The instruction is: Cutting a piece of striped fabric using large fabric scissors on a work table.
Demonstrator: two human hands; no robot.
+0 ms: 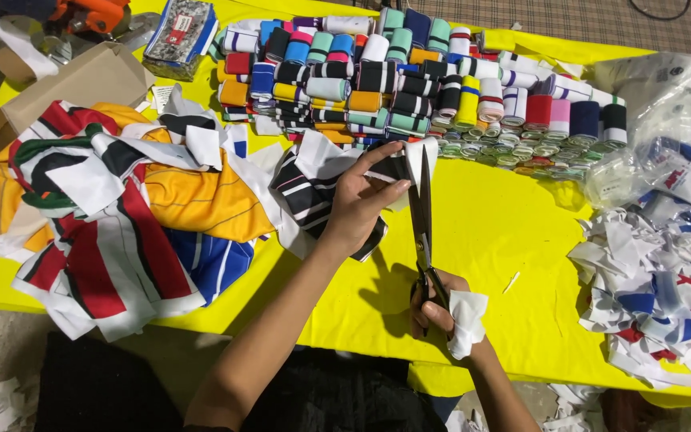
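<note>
Striped fabric piece (337,188) under left hand (359,204) fingers (385,190), beside scissors (424,224)

Garment workshop, rolled knit trims (409,80), fabric offcuts (657,280), scissors (425,232)

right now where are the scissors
In the head view the scissors are right of centre over the yellow table, gripped by the right hand, blades pointing up at the striped fabric piece held by the left hand.

Before you lies a yellow surface (489,232). On it you have rows of rolled striped bands (409,80) at the far side, a heap of striped fabric pieces (121,216) at left, and white scraps (657,280) at right.
</note>
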